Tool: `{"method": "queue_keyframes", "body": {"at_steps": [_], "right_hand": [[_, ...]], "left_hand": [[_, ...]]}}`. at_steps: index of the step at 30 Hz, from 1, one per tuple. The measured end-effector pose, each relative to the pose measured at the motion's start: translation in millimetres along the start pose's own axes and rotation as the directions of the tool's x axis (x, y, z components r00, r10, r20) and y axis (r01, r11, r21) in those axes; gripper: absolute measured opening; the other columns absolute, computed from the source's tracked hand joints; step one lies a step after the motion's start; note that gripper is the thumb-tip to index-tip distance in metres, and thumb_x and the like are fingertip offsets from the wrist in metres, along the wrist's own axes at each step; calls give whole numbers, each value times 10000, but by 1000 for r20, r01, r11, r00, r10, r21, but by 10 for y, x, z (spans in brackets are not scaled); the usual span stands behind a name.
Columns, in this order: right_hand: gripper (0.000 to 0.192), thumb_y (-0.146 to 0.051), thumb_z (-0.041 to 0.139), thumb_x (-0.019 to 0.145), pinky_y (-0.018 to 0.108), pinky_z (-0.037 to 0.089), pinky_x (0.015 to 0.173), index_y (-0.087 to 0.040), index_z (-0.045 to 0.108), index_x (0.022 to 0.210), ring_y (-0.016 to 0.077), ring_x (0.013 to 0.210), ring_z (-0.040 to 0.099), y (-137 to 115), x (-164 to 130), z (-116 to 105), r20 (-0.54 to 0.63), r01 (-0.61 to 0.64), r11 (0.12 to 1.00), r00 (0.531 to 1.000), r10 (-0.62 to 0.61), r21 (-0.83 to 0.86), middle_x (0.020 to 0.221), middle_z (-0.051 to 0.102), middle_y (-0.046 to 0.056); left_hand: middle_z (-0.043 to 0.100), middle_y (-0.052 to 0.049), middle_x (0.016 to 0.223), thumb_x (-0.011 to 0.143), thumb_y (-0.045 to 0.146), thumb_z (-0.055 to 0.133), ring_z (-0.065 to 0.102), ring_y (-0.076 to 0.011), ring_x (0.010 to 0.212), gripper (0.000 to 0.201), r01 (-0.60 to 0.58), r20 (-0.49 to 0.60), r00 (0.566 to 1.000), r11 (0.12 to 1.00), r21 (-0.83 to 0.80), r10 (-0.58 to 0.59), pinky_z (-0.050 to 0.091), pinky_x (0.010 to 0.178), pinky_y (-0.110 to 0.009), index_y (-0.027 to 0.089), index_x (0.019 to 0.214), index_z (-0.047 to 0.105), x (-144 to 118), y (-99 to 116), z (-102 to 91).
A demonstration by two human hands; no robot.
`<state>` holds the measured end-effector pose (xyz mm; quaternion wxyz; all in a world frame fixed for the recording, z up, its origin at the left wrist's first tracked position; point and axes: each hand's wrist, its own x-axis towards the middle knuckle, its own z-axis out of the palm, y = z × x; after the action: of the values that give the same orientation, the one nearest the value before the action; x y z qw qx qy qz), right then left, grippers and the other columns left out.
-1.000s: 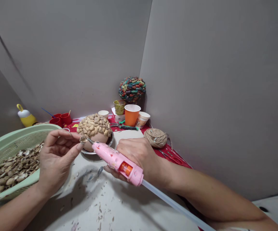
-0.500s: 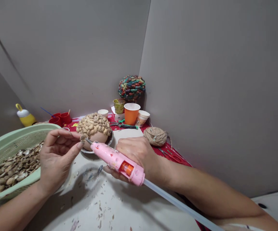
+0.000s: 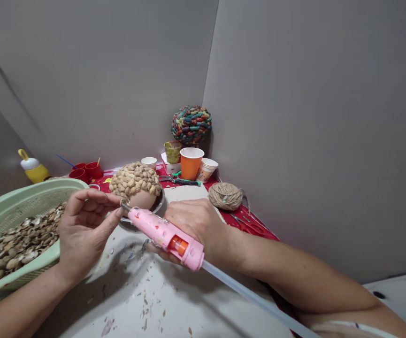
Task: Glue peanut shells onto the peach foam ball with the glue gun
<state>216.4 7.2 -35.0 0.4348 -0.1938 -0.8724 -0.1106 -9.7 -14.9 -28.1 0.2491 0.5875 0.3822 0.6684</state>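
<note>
Between thumb and fingertips, my left hand (image 3: 86, 230) pinches a small nut shell (image 3: 122, 202), mostly hidden by the fingers and the nozzle. My right hand (image 3: 197, 225) is wrapped round a pink hot glue gun (image 3: 153, 230), whose metal tip meets the shell. A long translucent glue stick (image 3: 245, 291) sticks out of its back end. Just behind the tip, a ball (image 3: 142, 200) rests in a shallow metal dish (image 3: 161, 206). Shells (image 3: 132, 178) cover its upper part, while its lower front is bare and smooth.
A green basket (image 3: 51, 188) of shells stands at the left. Behind are red cups (image 3: 93, 170), an orange cup (image 3: 191, 164), pliers (image 3: 185, 181) and a multicoloured ball (image 3: 191, 124). Twine (image 3: 225, 195) and red-handled scissors (image 3: 248, 225) lie at right. Shell bits litter the white surface (image 3: 174, 300).
The glue gun has shifted slightly left, and its tip now overlaps the shell in my left hand. My left hand stays nearly in place. The whole view has shifted slightly.
</note>
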Motion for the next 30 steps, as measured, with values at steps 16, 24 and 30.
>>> {"method": "queue_keyframes", "body": {"at_steps": [16, 24, 30], "right_hand": [[511, -514, 551, 1002, 283, 212, 517, -171, 522, 623, 87, 512, 396, -6, -4, -28, 43, -20, 1000, 999, 20, -16, 586, 517, -24], [463, -491, 617, 960, 282, 198, 513, -181, 508, 633, 87, 516, 366, 7, -32, -5, 58, -43, 999, 997, 45, -22, 576, 485, -36], [437, -475, 674, 918, 278, 209, 513, -187, 503, 636, 87, 512, 347, 10, -47, -8, 50, -55, 997, 997, 57, -51, 572, 470, -42]], "left_hand": [[786, 25, 910, 757, 146, 858, 752, -126, 817, 310, -46, -30, 998, 999, 12, 47, 626, 782, -211, 249, 947, 637, 30, -22, 3], [781, 27, 916, 753, 180, 881, 740, -126, 807, 318, -46, -45, 998, 999, 12, 46, 617, 766, -211, 261, 948, 643, 30, 0, -1], [780, 17, 941, 765, 185, 880, 740, -129, 821, 327, -29, -40, 999, 1000, -2, 28, 624, 789, -218, 271, 971, 640, 32, -14, -8]]}}
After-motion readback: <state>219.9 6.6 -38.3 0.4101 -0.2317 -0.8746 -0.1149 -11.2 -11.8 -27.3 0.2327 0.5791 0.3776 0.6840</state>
